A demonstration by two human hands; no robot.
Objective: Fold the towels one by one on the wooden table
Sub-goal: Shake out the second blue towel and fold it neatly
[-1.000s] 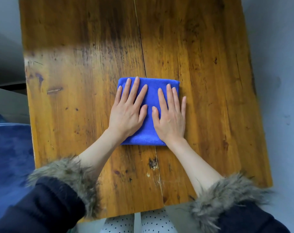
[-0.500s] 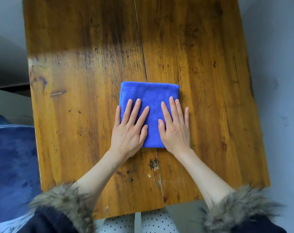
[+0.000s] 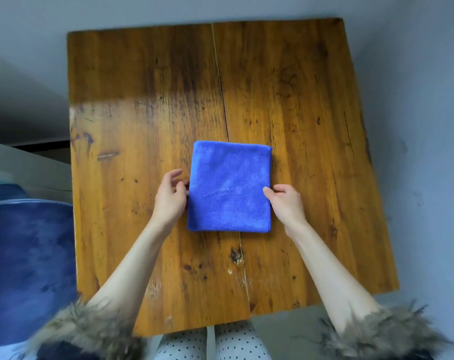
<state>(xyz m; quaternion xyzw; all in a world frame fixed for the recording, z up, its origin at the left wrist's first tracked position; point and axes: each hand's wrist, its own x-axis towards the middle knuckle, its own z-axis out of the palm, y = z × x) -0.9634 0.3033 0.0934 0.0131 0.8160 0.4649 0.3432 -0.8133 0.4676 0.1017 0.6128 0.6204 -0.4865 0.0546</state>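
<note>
Blue towel [image 3: 229, 187] lies flat, folded to a compact rectangle, mid wooden desk [image 3: 298, 100], straddling the plank seam. Change vs 1 s ago: both palms were pressed flat on top smoothing it; now they've slid off to the sides. Left hand [image 3: 170, 197] sits at the towel's left edge, fingers [image 3: 175, 174] loosely curled, tips touching or nearly touching the edge; can't tell if it actually pinches cloth, looks released. Right hand [image 3: 285, 201] at the right edge, thumb on top of the fabric, other fingers seem tucked at/under the edge, so prob. gripping that side. Read: smoothing done, this towel's fold looks finished or near; hands set either for 1 more fold or to lift it away. No other towel on the desk in view.

Surface: worn orange-brown planks, dark stains, scratches, glare band across the middle. Room: grey floor around, dark blue fabric [image 3: 25, 268] at left beside the desk, fur-trimmed cuffs [image 3: 90, 328] at bottom.
</note>
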